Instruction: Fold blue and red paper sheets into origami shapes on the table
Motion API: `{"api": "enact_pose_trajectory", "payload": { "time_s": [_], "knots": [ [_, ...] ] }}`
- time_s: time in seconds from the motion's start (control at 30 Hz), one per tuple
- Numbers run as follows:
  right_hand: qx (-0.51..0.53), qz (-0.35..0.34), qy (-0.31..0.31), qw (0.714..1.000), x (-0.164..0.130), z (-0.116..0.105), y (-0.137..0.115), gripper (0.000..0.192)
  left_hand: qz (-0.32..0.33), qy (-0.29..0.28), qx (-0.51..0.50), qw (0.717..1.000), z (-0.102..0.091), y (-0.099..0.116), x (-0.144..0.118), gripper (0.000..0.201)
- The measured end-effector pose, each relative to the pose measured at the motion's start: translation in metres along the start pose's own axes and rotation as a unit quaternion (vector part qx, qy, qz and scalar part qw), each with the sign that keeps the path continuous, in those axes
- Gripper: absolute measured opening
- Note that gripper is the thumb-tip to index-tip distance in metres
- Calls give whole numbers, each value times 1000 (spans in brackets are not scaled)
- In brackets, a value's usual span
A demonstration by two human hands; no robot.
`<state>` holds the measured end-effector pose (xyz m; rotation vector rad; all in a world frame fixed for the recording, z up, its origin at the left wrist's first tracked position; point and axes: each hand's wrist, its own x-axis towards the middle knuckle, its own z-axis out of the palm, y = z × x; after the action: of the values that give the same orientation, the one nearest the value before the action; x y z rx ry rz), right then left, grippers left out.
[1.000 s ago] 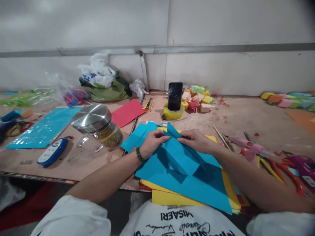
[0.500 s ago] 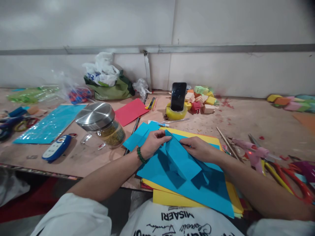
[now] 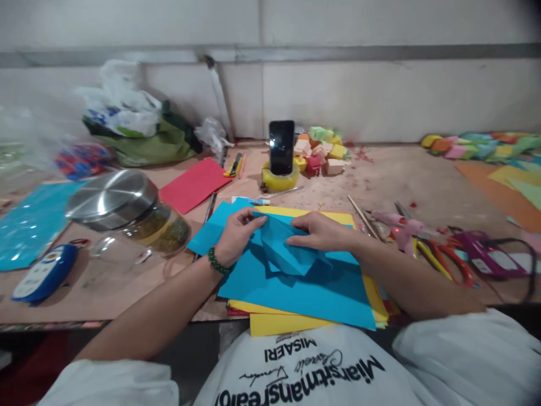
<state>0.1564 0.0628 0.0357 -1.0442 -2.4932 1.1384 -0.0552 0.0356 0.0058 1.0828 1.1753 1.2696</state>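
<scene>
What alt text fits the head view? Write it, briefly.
Both hands, left hand and right hand, press a folded blue paper onto stacked blue and yellow sheets. A steel-lidded jar stands left, a phone behind.

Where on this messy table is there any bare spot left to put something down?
Bare board shows behind the scissors, between the paper boxes and the orange sheet, and at the near edge beside the blue remote. Around both hands and the jar, it is crowded.
</scene>
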Motion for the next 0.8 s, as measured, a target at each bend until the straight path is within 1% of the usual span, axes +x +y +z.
{"api": "enact_pose_trajectory", "payload": {
  "time_s": [0.07,0.2,0.33,0.43,0.5,0.6,0.67,0.7,0.73,0.8],
  "knots": [
    [21,2,-24,999,2,-4,7,45,-26,-12,-26,999,0,1,1,38],
    [111,30,-79,990,6,-9,18,46,-85,-18,-83,993,1,2,3,43],
    [132,26,-89,987,11,-7,20,46,-149,-30,-123,981,2,5,2,45],
    [137,14,-90,986,12,-5,20,46,-191,-42,-119,973,2,6,2,44],
    [145,16,-89,985,12,-5,20,45,-194,-35,-113,974,1,5,3,43],
    [166,24,-90,982,11,-9,21,40,-175,-11,-116,978,-1,3,5,44],
    [183,45,-96,977,9,-13,23,34,-155,7,-126,980,-3,1,8,43],
    [197,62,-102,973,8,-16,24,35,-143,16,-131,981,-5,0,9,41],
    [217,77,-110,967,7,-18,25,42,-133,24,-135,982,-6,0,11,40],
    [276,80,-128,949,4,-25,28,66,-111,44,-143,983,-9,-2,14,36]
  ]
}}
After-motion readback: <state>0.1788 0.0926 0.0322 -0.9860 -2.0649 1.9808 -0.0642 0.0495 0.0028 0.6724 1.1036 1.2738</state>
